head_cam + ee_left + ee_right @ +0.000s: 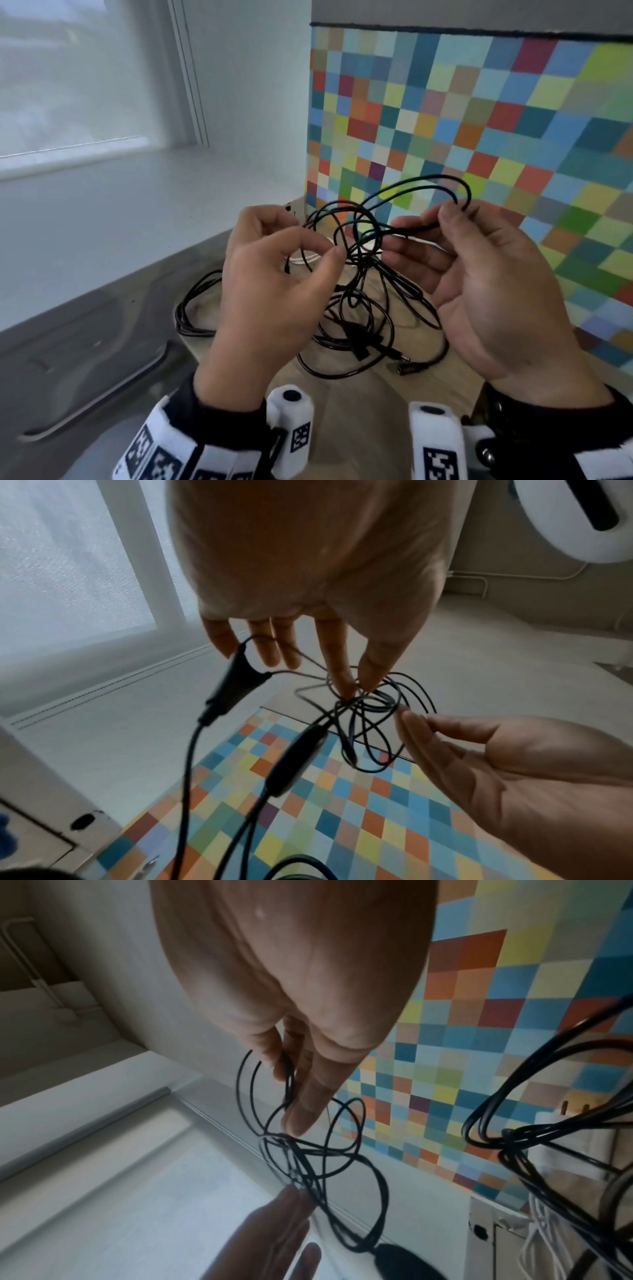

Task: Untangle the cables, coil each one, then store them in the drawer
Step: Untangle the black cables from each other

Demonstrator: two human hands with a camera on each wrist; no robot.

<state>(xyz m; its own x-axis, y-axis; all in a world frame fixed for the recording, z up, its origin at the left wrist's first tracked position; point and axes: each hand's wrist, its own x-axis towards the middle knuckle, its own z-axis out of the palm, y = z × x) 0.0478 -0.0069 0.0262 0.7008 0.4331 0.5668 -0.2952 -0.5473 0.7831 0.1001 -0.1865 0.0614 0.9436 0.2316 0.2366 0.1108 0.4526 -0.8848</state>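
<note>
Both hands are up in the black cable tangle [356,260], which hangs over the middle of the wooden tabletop [346,404]. Left hand [274,294] pinches 1 strand at the knot, right hand [479,274] pinches 2 loops, I think. Yank either way and that knot probably just cinches tighter.

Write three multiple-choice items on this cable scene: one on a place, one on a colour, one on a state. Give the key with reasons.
1. Where does the lower part of the cable tangle rest?
A. on the wooden tabletop
B. on the windowsill
C. in an open drawer

2. What colour are the cables held up between the hands?
A. white
B. black
C. red

3. What is the left hand doing?
A. lying flat on the table
B. pinching a strand between thumb and forefinger
C. holding a drawer handle

Key: 1 A, loops and plugs lie on the wood. 2 B, every raised strand is black. 3 B, thumb and forefinger meet at the knot, while the right hand holds a loop.
</note>
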